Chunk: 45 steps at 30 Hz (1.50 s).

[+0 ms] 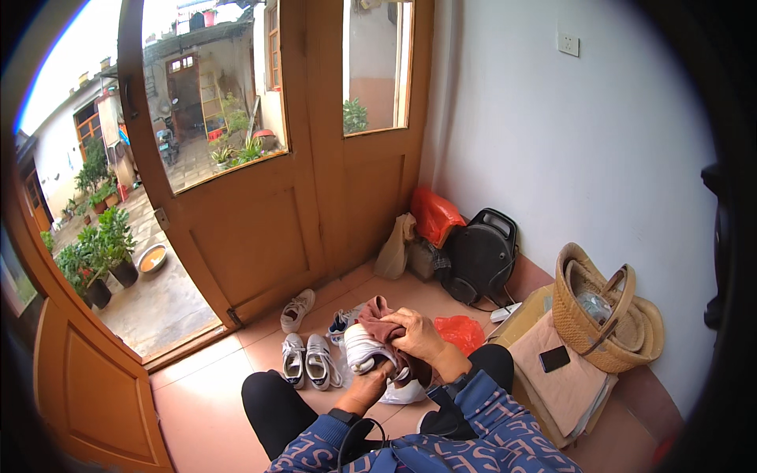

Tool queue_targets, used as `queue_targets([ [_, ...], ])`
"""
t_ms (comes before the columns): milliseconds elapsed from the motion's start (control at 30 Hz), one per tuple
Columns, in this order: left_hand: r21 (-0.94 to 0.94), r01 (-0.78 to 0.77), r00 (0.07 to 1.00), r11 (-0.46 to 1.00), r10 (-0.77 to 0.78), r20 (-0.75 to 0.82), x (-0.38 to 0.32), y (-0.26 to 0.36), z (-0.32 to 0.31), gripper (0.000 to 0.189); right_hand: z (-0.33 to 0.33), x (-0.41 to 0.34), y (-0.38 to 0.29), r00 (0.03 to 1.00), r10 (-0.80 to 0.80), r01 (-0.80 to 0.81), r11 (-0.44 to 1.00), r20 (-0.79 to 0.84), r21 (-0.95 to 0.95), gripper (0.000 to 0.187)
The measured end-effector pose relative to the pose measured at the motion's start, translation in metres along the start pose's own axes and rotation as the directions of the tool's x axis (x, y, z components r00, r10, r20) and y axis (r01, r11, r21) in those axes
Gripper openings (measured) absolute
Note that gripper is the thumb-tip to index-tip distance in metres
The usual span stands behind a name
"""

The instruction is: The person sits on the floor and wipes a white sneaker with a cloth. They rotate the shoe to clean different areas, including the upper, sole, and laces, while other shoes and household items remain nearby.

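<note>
A white shoe (359, 350) is held up in front of me by my left hand (372, 383), which grips it from below at the near end. My right hand (414, 332) pinches a reddish-brown cloth (378, 319) against the top of the shoe. Part of the cloth hangs down beneath my right hand. On the tiled floor to the left stand a pair of white sneakers with dark trim (318, 360) and a single white shoe (297, 310) behind them. A blue-and-white shoe (342, 324) lies partly hidden behind the held shoe.
A red plastic bag (459, 334) lies right of my hands. Farther right, a woven basket (591, 313), a phone (554, 359) and a folded cloth (544, 384) rest on cardboard. A black appliance (484, 257) leans at the wall beside bags. The wooden door (254, 248) opens onto a courtyard.
</note>
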<state>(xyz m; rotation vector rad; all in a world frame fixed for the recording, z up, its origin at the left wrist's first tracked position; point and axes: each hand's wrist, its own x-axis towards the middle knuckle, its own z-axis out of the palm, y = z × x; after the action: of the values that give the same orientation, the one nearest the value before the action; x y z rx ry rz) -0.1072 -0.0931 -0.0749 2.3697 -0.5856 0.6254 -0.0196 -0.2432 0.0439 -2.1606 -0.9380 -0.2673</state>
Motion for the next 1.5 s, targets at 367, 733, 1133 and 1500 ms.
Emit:
queue_targets([
  [367, -0.02, 0.072, 0.935, 0.997, -0.075, -0.348, 0.014, -0.009, -0.012, 0.038, -0.032, -0.068, 0.082, 0.913, 0.408, -0.388, 0.876, 0.01, -0.285, 0.043],
  [733, 0.064, 0.025, 0.992, 0.998, -0.016, -0.127, 0.002, 0.0, 0.001, 0.033, -0.008, -0.01, -0.001, 0.997, -0.074, 0.075, 0.993, 0.017, -0.086, 0.046],
  [1133, 0.025, 0.188, 0.966, 0.982, -0.18, -0.188, 0.0, -0.015, -0.006, 0.032, 0.004, -0.056, 0.068, 0.956, 0.29, -0.285, 0.954, 0.044, -0.094, 0.046],
  [1500, -0.227, 0.287, 0.898, 0.931, -0.343, -0.274, 0.004, -0.021, -0.001, 0.028, -0.012, -0.053, 0.042, 0.966, 0.117, -0.156, 0.975, -0.231, -0.158, 0.047],
])
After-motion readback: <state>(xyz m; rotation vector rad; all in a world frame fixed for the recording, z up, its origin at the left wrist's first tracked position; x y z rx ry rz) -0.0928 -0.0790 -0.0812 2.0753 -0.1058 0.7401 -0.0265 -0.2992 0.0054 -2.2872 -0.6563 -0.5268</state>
